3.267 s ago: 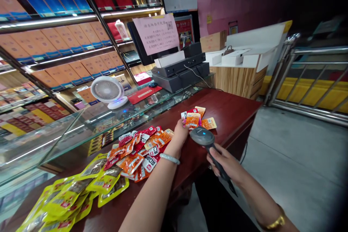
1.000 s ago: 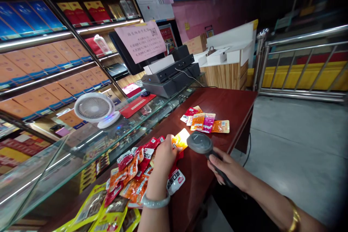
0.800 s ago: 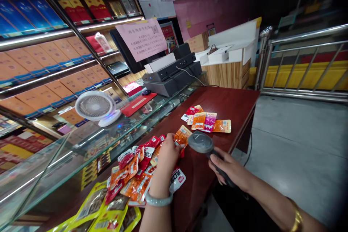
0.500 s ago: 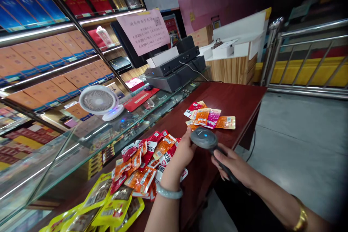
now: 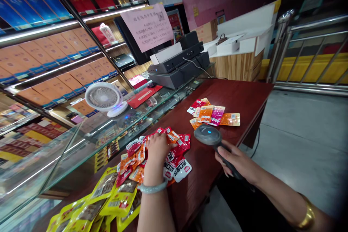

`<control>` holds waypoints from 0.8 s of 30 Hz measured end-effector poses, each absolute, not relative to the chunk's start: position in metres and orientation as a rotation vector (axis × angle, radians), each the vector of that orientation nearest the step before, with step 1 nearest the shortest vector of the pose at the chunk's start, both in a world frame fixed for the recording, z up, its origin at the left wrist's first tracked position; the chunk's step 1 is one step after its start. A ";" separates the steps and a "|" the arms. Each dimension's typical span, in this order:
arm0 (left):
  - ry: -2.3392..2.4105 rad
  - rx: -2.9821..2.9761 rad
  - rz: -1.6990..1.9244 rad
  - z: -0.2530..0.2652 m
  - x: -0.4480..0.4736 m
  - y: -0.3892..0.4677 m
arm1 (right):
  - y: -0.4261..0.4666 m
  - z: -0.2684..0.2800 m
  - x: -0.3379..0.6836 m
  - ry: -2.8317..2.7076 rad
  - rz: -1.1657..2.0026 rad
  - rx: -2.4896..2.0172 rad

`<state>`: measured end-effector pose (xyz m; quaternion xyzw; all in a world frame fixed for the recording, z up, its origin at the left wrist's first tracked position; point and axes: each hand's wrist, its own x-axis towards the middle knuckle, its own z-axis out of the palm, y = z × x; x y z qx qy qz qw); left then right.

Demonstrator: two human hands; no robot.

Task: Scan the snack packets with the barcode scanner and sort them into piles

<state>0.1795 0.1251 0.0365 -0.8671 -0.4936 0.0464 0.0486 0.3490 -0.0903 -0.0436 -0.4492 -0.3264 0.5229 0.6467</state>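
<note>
My right hand (image 5: 235, 159) is wrapped around the handle of a grey barcode scanner (image 5: 208, 135), which is held above the table with a blue light on its top. My left hand (image 5: 157, 146) lies on a pile of small red and orange snack packets (image 5: 182, 145), thumb apart from the fingers; the fingertips are partly hidden among the packets. Yellow snack bags (image 5: 119, 203) with dark contents lie nearer me, against that pile. Past the scanner, a smaller group of orange, purple and red packets (image 5: 205, 115) rests on the table.
The red-brown table (image 5: 244, 92) adjoins a glass display counter (image 5: 78, 152) on the left. On the counter stand a white fan (image 5: 104, 98) and a dark register with a printer (image 5: 179, 69). Shelves of boxes rise behind; a metal railing (image 5: 312, 58) is at right.
My left hand has moved left and back from beside the scanner's head onto the red and orange packet pile. The right hand still holds the scanner. The view has shifted slightly.
</note>
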 end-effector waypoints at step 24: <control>-1.965 -3.425 -1.907 0.003 0.229 0.113 | -0.094 -0.044 0.351 -0.837 1.188 -1.059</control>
